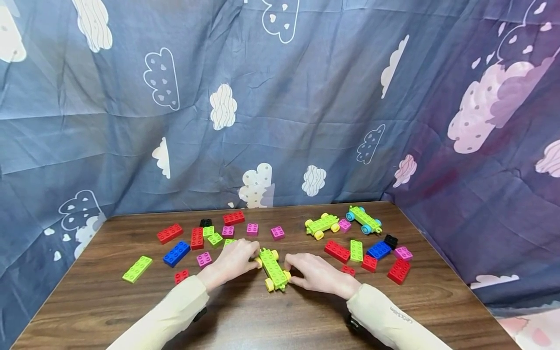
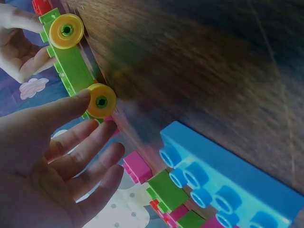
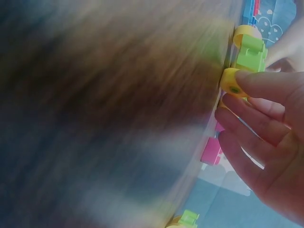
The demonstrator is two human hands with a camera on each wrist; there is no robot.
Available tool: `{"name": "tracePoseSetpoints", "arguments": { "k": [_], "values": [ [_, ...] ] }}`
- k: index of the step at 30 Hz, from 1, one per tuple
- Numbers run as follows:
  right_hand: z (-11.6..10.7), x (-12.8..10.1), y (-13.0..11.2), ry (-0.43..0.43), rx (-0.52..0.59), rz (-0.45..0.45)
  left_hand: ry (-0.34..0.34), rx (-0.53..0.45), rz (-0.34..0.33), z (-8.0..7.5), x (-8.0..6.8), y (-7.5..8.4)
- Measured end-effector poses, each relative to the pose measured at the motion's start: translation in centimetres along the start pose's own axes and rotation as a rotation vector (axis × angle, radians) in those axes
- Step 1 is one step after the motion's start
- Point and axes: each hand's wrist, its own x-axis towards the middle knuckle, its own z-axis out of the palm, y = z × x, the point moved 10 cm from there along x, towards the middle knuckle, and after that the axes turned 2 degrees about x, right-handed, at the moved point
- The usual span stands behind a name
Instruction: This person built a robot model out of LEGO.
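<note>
A lime-green toy car base (image 1: pixel 272 268) with yellow wheels stands on the wooden table between my two hands. My left hand (image 1: pixel 234 260) pinches its far left wheel. In the left wrist view the thumb of that hand (image 2: pixel 61 161) lies against the yellow wheel (image 2: pixel 101 100), with the other fingers loosely spread. From the opposite side, my right hand (image 1: pixel 317 273) pinches the near right wheel (image 1: pixel 287 275). Its thumb (image 3: pixel 263 85) presses on the wheel's face in the right wrist view. The studs on top of the base are bare.
Loose bricks lie to the left, among them a blue brick (image 1: pixel 177 253) and a green plate (image 1: pixel 137 269). More bricks, such as a red one (image 1: pixel 337 251), are on the right. Behind them stand a yellow-wheeled base (image 1: pixel 322 225) and a blue-wheeled one (image 1: pixel 364 220). A cloud-print curtain (image 1: pixel 280 121) hangs behind.
</note>
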Motion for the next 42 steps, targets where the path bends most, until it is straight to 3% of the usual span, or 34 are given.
{"name": "tracePoseSetpoints", "arguments": {
  "k": [9,26,42],
  "values": [
    [0.2,0.1,-0.5,-0.009,-0.019,-0.022,-0.043,-0.041,-0.033,0.5,0.5,-0.4],
    [0.0,0.2,-0.7,-0.023,-0.017,-0.021,-0.081,-0.034,-0.035,1.0,1.4,-0.1],
    [0.1,0.2,-0.5,-0.019,-0.016,-0.02,-0.082,-0.041,-0.01,0.9,0.9,0.2]
  ]
}}
